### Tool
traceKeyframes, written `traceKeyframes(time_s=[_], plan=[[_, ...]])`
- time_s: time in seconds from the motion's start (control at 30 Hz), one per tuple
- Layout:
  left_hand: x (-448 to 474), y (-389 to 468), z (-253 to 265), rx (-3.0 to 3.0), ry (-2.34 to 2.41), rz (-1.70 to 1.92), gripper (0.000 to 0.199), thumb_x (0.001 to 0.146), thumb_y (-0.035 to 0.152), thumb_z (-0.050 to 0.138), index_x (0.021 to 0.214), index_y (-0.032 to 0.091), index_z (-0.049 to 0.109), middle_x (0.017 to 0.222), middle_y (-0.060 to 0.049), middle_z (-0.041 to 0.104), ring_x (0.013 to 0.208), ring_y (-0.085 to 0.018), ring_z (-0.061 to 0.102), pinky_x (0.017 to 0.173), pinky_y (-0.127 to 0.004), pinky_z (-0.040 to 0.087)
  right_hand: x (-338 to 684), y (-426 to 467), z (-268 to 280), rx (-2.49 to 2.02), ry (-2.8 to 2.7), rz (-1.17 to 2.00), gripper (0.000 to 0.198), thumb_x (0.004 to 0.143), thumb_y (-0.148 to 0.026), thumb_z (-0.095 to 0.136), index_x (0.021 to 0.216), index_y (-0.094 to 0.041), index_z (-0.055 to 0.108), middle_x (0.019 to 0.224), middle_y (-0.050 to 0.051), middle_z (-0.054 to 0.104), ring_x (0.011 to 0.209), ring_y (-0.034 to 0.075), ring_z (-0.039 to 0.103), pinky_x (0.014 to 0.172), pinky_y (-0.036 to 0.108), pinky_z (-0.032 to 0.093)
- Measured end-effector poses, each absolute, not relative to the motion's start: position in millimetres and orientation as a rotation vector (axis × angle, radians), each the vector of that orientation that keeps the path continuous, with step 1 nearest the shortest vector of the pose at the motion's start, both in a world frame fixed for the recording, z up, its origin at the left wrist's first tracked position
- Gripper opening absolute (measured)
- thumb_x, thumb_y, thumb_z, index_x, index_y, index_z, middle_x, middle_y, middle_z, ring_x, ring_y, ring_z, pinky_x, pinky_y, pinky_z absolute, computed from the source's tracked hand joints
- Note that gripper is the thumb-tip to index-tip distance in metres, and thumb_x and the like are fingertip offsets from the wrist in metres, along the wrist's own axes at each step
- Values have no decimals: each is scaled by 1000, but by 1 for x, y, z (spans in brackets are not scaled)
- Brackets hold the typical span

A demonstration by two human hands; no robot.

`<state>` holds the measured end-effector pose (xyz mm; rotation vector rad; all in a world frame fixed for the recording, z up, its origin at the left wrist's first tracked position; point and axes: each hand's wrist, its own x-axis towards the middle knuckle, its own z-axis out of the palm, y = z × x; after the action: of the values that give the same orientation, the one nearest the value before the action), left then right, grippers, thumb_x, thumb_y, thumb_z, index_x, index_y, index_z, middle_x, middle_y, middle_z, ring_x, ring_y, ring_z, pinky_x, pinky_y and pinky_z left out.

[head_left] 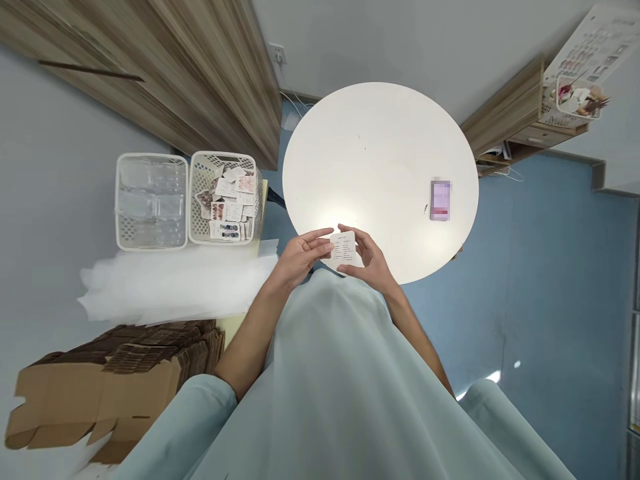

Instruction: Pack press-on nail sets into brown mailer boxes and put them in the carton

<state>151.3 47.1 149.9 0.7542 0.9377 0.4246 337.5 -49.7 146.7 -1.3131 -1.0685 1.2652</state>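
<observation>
A small white printed card (343, 248) with rounded corners is held above the near edge of the round white table (380, 147), its text side facing up. My left hand (301, 256) pinches the card's left edge between thumb and fingers, with the index finger stretched out above. Around the card's right side curves my right hand (369, 262), its thumb along the lower edge and its fingers at the upper right. Which fingertips lie behind the card is hidden.
A phone-like purple item (440, 200), blurred, lies on the table's right. At left stand a white basket of printed cards (195, 227), another holding clear plastic boxes (153, 193), white wrapping sheets (175, 283) and flattened cardboard boxes (100, 393). A wooden cabinet (200, 67) rises behind.
</observation>
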Motion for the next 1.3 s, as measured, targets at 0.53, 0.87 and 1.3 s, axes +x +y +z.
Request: traceKeyframes(time_s=[0.53,0.87,1.3], plan=[[129,50,148,820,1098,562,78,73,54,94,138,19,69,108,-10,80,100,-25,75,97,-41,57,328,-22,131,-1565,-1709,870,72,93,-42,81,158,-37,49,139,11,54,128,31,60,103,50,59],[99,68,93,888,1199,541,76,68,57,92,128,16,70,110,-13,79,103,-27,74,97,-44,58,298,11,89,-1738,-1965,814,69,89,-35,83,152,-25,55,141,16,57,128,36,57,107,53,51],[29,87,86,888,1231,521,69,73,56,88,127,18,69,138,-19,71,122,-30,70,110,-48,52,286,24,-7,-2108,-1946,856,67,87,-30,82,148,-16,57,155,21,49,142,37,50,117,53,45]])
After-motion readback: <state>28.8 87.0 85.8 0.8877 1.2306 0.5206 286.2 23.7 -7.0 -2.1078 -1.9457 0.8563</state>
